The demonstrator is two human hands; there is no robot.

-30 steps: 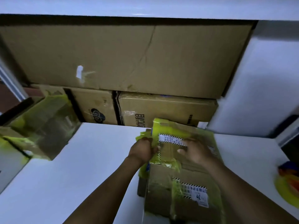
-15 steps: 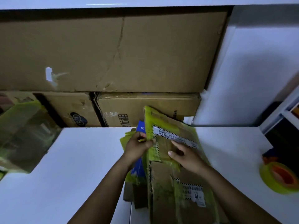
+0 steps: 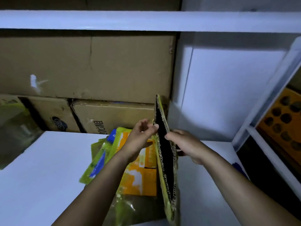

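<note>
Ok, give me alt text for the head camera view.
The left hand and right hand spread open a flat cardboard box held on edge at a white table. Orange and green packets lie beside it; brown cartons stand stacked behind.

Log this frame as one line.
cardboard box: on edge, mouth parted | left hand: pinches left wall | right hand: grips right wall | packets: on table, left of box

The flattened box [image 3: 160,160] between the fingers [image 3: 153,128] is brown cardboard with a wavy corrugated edge, yellow-green tape, and black inside. Left of the fingers there's an orange packet [image 3: 138,176] with white patches and a yellow-green packet [image 3: 97,163] with blue bits. Beyond the fingertips, brown cartons [image 3: 114,115] with dark print.
</note>
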